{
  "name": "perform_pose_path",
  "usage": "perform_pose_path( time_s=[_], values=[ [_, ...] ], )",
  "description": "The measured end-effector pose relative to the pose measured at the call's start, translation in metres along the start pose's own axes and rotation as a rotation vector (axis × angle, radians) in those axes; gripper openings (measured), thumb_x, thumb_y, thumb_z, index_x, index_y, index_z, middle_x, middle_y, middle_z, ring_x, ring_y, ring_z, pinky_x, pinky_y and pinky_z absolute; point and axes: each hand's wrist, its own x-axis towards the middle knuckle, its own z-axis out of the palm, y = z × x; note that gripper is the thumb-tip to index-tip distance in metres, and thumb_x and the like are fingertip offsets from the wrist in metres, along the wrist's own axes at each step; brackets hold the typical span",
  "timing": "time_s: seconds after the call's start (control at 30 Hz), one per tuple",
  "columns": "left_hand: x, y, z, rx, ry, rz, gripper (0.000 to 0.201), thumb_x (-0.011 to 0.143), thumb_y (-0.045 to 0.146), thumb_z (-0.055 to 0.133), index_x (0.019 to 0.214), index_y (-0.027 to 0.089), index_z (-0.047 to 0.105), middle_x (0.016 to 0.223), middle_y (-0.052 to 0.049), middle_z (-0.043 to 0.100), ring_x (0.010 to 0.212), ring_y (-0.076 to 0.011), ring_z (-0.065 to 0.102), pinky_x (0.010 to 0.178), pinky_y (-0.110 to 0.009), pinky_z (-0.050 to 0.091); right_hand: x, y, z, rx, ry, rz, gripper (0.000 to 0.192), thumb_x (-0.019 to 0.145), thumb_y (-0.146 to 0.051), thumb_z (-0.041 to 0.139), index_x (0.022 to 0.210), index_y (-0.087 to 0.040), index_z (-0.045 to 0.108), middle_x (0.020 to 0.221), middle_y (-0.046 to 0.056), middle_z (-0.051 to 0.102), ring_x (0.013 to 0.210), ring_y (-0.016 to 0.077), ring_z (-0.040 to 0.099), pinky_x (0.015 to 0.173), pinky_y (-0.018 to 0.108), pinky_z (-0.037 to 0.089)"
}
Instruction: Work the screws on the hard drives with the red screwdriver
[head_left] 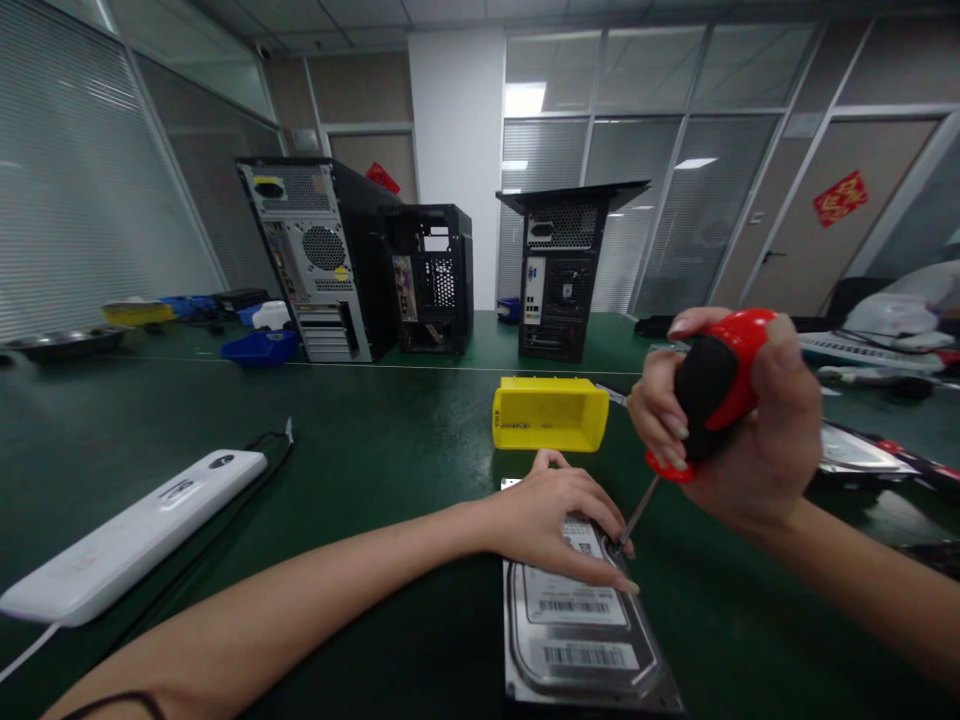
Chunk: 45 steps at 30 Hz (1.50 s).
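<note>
A silver hard drive [581, 640] with white barcode labels lies flat on the green table [375, 450] in front of me. My left hand [559, 525] presses down on its far end, fingers spread over the label. My right hand [739, 430] grips the red and black handle of a screwdriver [709, 400]. Its thin shaft slants down to the left, and the tip meets the drive's upper right corner, right beside my left fingertips.
A yellow plastic bin [550, 413] sits just beyond the drive. A white power strip [127, 545] with a black cable lies at left. Three computer towers [315, 260] [431, 275] [559, 275] stand at the back, with blue bins [261, 348] and a metal tray [64, 343] at far left. Clutter fills the right edge.
</note>
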Motion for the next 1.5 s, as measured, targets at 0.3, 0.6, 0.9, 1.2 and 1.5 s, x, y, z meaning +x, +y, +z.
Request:
perform_pose_path(
  time_s=[0.3, 0.6, 0.9, 1.2, 1.5],
  values=[
    [0.0001, -0.0009, -0.0002, -0.007, -0.010, -0.005, 0.026, 0.075, 0.041, 0.069, 0.096, 0.025, 0.066, 0.106, 0.002, 0.066, 0.104, -0.0173, 0.055, 0.091, -0.034, 0.022, 0.0009, 0.0008, -0.0006, -0.011, -0.007, 0.015, 0.026, 0.085, -0.048, 0.047, 0.086, -0.023, 0.053, 0.046, -0.005, 0.043, 0.028, 0.0076, 0.033, 0.025, 0.020, 0.021],
    [0.0006, -0.0009, 0.0008, -0.002, -0.004, 0.003, 0.026, 0.074, 0.040, 0.070, 0.095, 0.024, 0.066, 0.104, 0.001, 0.066, 0.103, -0.0168, 0.055, 0.091, -0.034, 0.021, 0.0013, 0.0018, -0.0026, 0.001, 0.005, 0.023, 0.029, 0.082, -0.054, 0.050, 0.087, -0.026, 0.053, 0.047, -0.005, 0.043, 0.029, 0.0078, 0.034, 0.026, 0.021, 0.021],
    [0.0002, -0.0001, 0.0004, -0.014, 0.002, 0.008, 0.025, 0.076, 0.040, 0.068, 0.094, 0.023, 0.067, 0.103, 0.001, 0.067, 0.101, -0.0174, 0.057, 0.091, -0.034, 0.021, 0.0009, 0.0028, -0.0004, -0.009, 0.028, 0.024, 0.036, 0.083, -0.057, 0.046, 0.084, -0.023, 0.057, 0.056, -0.002, 0.047, 0.032, 0.0081, 0.040, 0.028, 0.022, 0.027],
    [0.0004, 0.0012, -0.0005, -0.029, -0.018, -0.034, 0.024, 0.075, 0.040, 0.069, 0.094, 0.026, 0.066, 0.104, 0.002, 0.067, 0.103, -0.0182, 0.056, 0.093, -0.035, 0.020, 0.0040, 0.0040, -0.0020, 0.008, 0.022, 0.013, 0.035, 0.089, -0.053, 0.034, 0.092, -0.024, 0.053, 0.061, -0.002, 0.048, 0.034, 0.0086, 0.040, 0.032, 0.024, 0.025],
    [0.0003, 0.0015, -0.0004, -0.029, -0.008, -0.038, 0.025, 0.074, 0.041, 0.069, 0.094, 0.027, 0.067, 0.105, 0.002, 0.067, 0.104, -0.0182, 0.056, 0.093, -0.035, 0.022, 0.0036, 0.0044, 0.0005, -0.034, 0.069, 0.041, 0.018, 0.081, -0.041, 0.056, 0.087, -0.025, 0.051, 0.068, -0.002, 0.048, 0.038, 0.0083, 0.042, 0.034, 0.024, 0.025]
  ],
)
